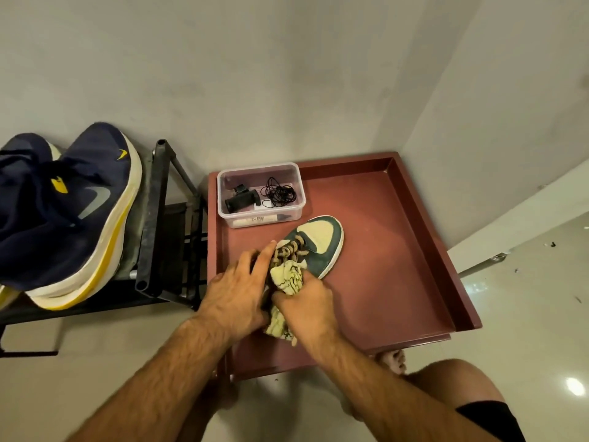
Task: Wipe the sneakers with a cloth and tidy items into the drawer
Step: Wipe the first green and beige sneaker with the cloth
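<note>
A green and cream sneaker [318, 244] lies in the open reddish-brown drawer [398, 250], toe pointing away from me. My left hand [236, 288] rests on the sneaker's heel and near side with fingers spread, the index finger reaching the laces. My right hand [306, 307] grips a crumpled pale yellow cloth [287, 279] and presses it against the sneaker's middle. The sneaker's heel is hidden under my hands.
A clear plastic box [259, 194] with a black gadget and a coiled black cord stands in the drawer's far left corner. Two navy and yellow running shoes [73, 212] sit on a black metal rack [159, 224] at the left. Walls close the far side and the right.
</note>
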